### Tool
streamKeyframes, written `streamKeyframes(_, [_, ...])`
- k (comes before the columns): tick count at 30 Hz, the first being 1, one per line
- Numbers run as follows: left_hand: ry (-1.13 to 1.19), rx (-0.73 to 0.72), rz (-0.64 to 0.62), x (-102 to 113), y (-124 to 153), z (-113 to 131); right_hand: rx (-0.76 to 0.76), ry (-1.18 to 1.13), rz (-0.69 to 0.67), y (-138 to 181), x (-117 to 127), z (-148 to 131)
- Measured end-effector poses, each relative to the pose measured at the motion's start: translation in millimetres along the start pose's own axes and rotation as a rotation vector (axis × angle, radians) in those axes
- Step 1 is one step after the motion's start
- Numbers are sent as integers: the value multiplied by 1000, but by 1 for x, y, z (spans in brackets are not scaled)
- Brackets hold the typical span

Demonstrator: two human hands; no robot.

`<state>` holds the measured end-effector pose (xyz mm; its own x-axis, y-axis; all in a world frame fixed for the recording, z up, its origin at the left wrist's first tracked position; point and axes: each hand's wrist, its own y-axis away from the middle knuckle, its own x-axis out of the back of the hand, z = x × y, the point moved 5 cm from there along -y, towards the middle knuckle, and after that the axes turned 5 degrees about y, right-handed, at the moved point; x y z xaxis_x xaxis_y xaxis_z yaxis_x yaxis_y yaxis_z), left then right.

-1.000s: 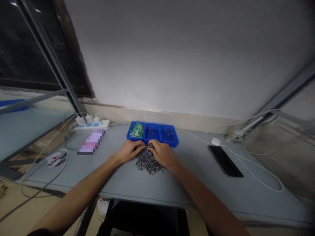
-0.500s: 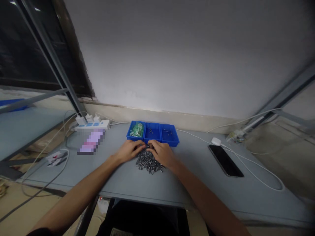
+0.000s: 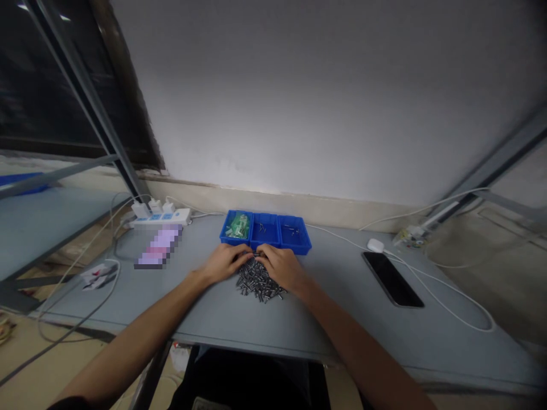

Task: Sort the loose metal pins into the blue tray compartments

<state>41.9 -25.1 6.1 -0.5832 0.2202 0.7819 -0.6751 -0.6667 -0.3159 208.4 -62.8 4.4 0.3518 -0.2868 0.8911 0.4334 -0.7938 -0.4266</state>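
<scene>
A heap of small dark metal screws lies on the grey table between my hands. My left hand rests at the heap's left upper edge, thumb and fingers curled together in a pinch. From the right, my right hand reaches over the heap with its fingers pinched too. The fingertips nearly meet, and whatever they hold is too small to make out. Just behind the hands stands a blue three-compartment tray. Its left compartment holds a green-and-clear plastic packet; a few thin metal pieces lie in the middle and right ones.
A white power strip with plugs and a pixelated phone-like object sit at the left. On the right lie a dark phone, a white charger and a looping cable. The wall rises behind the table.
Both hands stay over the heap in nearly the same place. Only the fingertips have shifted slightly.
</scene>
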Motion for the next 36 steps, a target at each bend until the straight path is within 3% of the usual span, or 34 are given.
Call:
streamKeyframes(27, [3,-44,-7,-4,0,1,-9,62,36,0,2,-1])
streamKeyframes(36, [-12,-44,-12,-3,-1,2,90,64,84,2,5,-3])
